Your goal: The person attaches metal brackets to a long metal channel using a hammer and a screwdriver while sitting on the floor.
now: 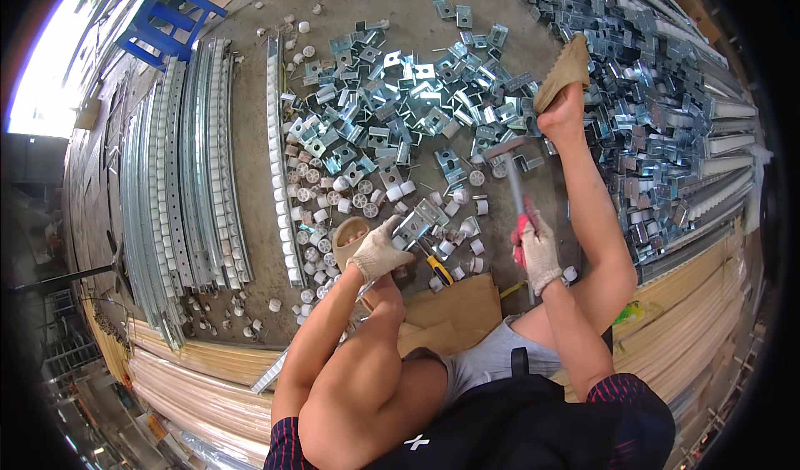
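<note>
In a white work glove, my right hand (540,249) grips the red handle of a hammer (515,182), whose head is raised over the floor between my feet. My left hand (382,252), gloved too, pinches the near edge of a shiny metal bracket (423,218) between thumb and fingers. Just beside that bracket lies a screwdriver (439,270) with a yellow and black handle. White plastic rollers (477,178) are scattered around it. Beyond my hands spreads a loose pile of bent metal brackets (425,95), each with a hole.
Metal rails with white rollers (223,162) lie to the left, and one single roller rail (282,170) lies nearer. A larger bracket heap (650,128) fills the right side. Cardboard (458,307) lies before me. A blue plastic stool (167,20) stands far left.
</note>
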Motion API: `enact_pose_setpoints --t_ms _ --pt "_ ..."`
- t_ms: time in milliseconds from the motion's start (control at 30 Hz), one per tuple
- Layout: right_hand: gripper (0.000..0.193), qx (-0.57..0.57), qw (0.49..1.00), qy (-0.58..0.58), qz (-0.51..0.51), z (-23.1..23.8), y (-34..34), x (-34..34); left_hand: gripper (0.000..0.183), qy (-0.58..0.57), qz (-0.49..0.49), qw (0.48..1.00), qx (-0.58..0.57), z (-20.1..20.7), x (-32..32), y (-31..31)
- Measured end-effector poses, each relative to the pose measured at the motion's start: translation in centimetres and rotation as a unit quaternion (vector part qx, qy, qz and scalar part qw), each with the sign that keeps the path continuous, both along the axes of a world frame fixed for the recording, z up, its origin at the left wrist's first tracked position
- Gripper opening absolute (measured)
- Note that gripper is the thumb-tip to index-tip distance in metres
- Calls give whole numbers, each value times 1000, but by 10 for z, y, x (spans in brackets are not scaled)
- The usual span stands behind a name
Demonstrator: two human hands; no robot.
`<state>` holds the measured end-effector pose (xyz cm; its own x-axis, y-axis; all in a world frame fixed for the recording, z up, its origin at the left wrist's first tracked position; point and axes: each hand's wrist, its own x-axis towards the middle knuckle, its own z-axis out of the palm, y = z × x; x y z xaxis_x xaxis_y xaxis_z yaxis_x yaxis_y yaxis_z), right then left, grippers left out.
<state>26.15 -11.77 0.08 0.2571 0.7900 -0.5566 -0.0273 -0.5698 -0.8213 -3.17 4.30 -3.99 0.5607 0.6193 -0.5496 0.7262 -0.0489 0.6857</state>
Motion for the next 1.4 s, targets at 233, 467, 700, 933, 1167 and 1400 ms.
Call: enact_pose_setpoints --t_ms 233,467,700,933,1167,1400 --pt "60 95 962 -188 172 -20 -23 -2 83 15 38 999 -21 15 4 7" --pt "57 103 973 -154 140 -2 -16 -15 73 5 4 999 39 2 -2 -2" --pt "50 27 989 -142 28 4 -4 -15 64 31 12 999 37 16 2 -5" --pt "53 49 977 -158 138 -14 -23 -16 69 -16 51 997 48 11 -6 -8" --pt "57 60 984 -118 116 -10 -24 -26 72 -21 55 996 71 6 -15 -6" --pt "54 60 984 -79 146 -7 -22 -26 76 -19 53 995 80 9 -10 -13"
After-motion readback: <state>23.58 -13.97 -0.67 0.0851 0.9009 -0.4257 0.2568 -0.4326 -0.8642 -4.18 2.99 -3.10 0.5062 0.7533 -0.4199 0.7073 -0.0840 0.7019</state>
